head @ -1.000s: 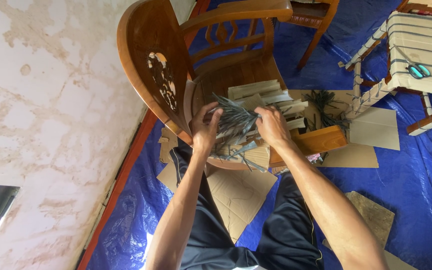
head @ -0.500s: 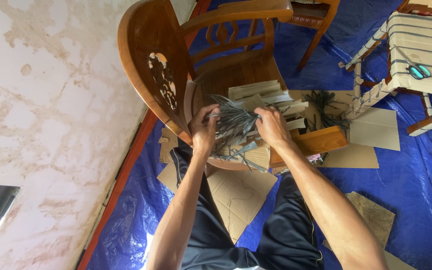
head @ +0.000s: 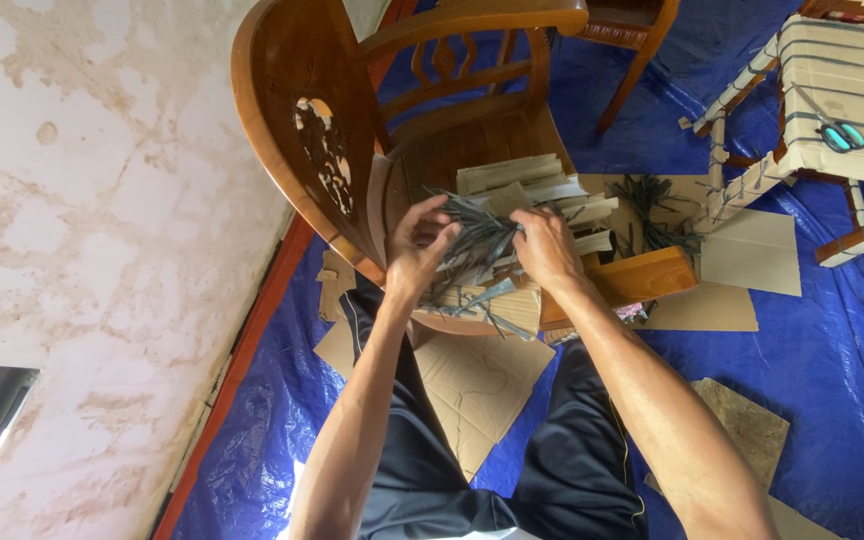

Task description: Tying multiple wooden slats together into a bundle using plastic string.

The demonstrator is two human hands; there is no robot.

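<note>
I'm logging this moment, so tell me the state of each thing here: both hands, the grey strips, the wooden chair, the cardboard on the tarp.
Left hand: gripping the bundle of grey strips.
Right hand: gripping the same bundle.
Grey strips: bunched, held over the chair seat.
Wooden chair: upright, cardboard strips piled on its seat.
Cardboard sheets: flat on the blue tarp.
Second chair: wrapped in cardboard.

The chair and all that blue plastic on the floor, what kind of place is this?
Probably a small furniture workshop or packing spot. A blue tarp covers the floor, cardboard pieces lie about, another chair is wrapped in cardboard, and both hands work a bundle of grey strips on the wooden chair.
</note>
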